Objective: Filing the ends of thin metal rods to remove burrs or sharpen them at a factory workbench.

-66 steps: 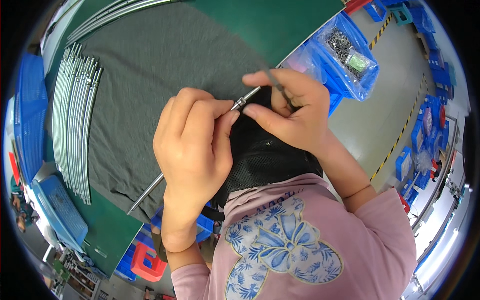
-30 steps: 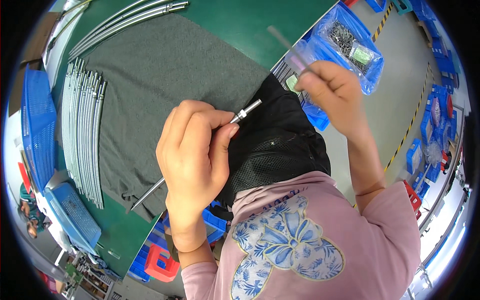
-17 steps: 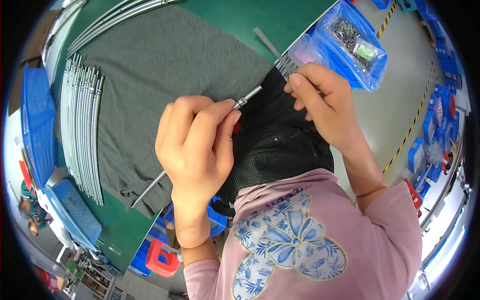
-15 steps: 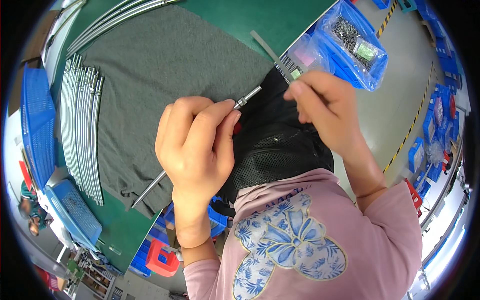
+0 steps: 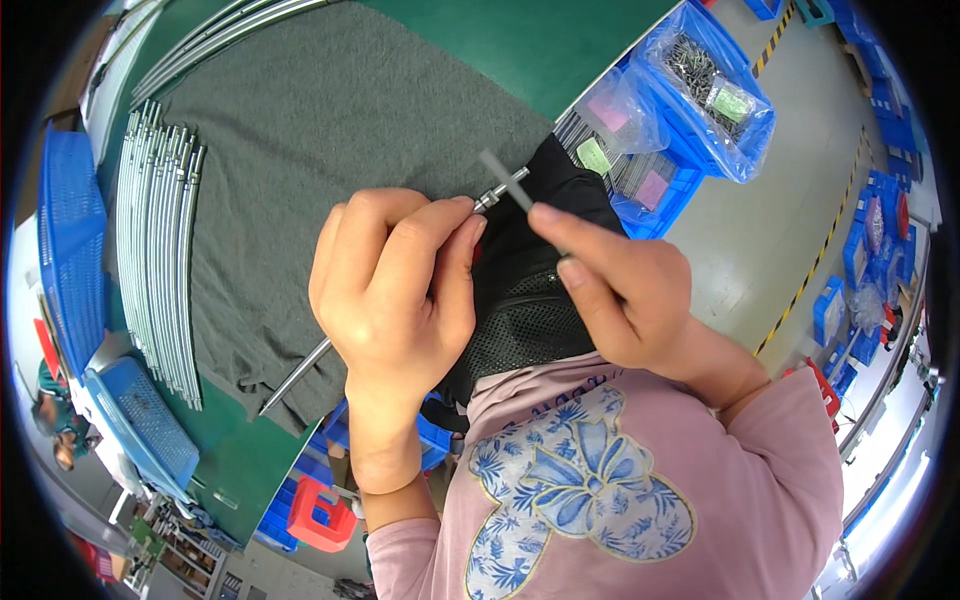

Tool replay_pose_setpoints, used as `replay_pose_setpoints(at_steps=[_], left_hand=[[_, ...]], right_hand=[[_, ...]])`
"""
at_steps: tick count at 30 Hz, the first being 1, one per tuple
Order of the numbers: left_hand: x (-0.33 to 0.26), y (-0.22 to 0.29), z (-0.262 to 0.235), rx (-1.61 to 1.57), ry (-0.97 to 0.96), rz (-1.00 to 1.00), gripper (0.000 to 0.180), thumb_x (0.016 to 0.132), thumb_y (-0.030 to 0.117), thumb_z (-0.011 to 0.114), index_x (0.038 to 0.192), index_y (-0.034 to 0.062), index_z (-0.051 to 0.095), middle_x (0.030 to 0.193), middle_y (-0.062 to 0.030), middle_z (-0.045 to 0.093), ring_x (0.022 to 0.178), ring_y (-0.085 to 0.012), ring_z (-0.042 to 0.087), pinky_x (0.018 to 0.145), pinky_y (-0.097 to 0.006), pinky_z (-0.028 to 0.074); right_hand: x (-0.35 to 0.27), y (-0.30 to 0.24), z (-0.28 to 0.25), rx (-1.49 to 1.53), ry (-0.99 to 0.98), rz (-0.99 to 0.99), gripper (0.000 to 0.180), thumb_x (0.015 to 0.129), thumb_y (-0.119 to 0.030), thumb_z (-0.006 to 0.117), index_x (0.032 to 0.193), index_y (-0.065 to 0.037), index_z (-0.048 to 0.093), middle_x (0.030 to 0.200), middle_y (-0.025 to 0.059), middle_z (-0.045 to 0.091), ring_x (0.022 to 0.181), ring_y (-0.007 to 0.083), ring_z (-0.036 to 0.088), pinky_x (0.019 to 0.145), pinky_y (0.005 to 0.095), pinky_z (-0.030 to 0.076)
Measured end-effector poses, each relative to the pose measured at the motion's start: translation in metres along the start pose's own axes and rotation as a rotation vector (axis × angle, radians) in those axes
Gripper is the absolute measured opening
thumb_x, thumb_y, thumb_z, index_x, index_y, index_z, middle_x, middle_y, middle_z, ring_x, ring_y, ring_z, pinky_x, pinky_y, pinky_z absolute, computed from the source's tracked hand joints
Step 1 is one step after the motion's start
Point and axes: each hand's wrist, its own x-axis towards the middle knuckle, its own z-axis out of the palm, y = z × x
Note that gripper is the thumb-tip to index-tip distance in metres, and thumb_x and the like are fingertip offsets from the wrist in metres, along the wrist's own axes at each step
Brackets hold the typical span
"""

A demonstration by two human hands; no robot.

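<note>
My left hand (image 5: 390,285) is closed around a slim metal rod (image 5: 296,376), which slants from lower left to upper right across my lap. Beyond its thumb and forefinger the rod's stepped end (image 5: 486,201) sticks out, with a collar and a thinner tip. A narrow flat grey strip, file-like (image 5: 507,180), is gripped between the thumb and fingers of my right hand (image 5: 635,295). The strip crosses over the rod's tip in the picture and is blurred; whether the two touch I cannot tell. Its lower end is hidden in my fingers.
On a grey cloth (image 5: 330,120) over the green table (image 5: 560,40) lies a row of metal rods (image 5: 160,270). Blue baskets (image 5: 75,250) stand at left. At right, blue bins (image 5: 755,160) hold small metal parts. Below the table edge is a red bin (image 5: 322,515).
My right hand has moved left and down, bringing the strip from beyond the rod to across its tip. My left hand and the rod have barely moved.
</note>
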Motion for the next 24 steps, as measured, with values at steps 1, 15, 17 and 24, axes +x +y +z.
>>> replay_pose_setpoints(at_steps=[1,15,17,24], left_hand=[[0.0,0.001,0.0,-0.001,-0.007,-0.01,0.018,0.063,-0.001,0.074,0.077,0.0062,0.065,0.07,-0.0044,0.055,0.058,-0.0199,0.051,0.051,-0.03,0.039],[0.001,-0.001,0.003,-0.023,0.022,0.011,0.016,0.064,0.0,0.073,0.077,0.0063,0.065,0.07,-0.0036,0.054,0.057,-0.02,0.049,0.05,-0.031,0.038],[0.001,-0.002,0.003,-0.02,0.023,0.035,0.016,0.064,-0.001,0.073,0.076,0.0057,0.065,0.07,-0.0035,0.054,0.058,-0.02,0.049,0.05,-0.031,0.039],[0.003,-0.003,0.003,-0.051,0.022,0.046,0.017,0.063,-0.002,0.073,0.076,0.0046,0.064,0.071,-0.0039,0.054,0.058,-0.0204,0.05,0.051,-0.031,0.04]], right_hand=[[-0.002,0.0,0.001,0.011,-0.002,-0.008,0.039,0.082,0.002,0.055,0.121,-0.002,0.06,0.062,0.0075,0.058,0.044,0.0158,0.051,0.044,0.0263,0.038],[-0.012,-0.001,0.011,0.021,0.058,-0.061,0.05,0.073,0.012,0.051,0.122,0.001,0.059,0.055,0.0063,0.05,0.041,0.0152,0.046,0.043,0.0266,0.037],[-0.015,0.001,0.013,-0.031,0.07,-0.073,0.051,0.073,0.013,0.051,0.122,0.001,0.059,0.055,0.0069,0.049,0.041,0.0155,0.047,0.043,0.0273,0.038],[-0.002,-0.002,0.022,-0.136,0.1,-0.126,0.054,0.071,0.012,0.051,0.125,0.003,0.056,0.054,0.0066,0.049,0.041,0.0166,0.048,0.043,0.0271,0.039]])
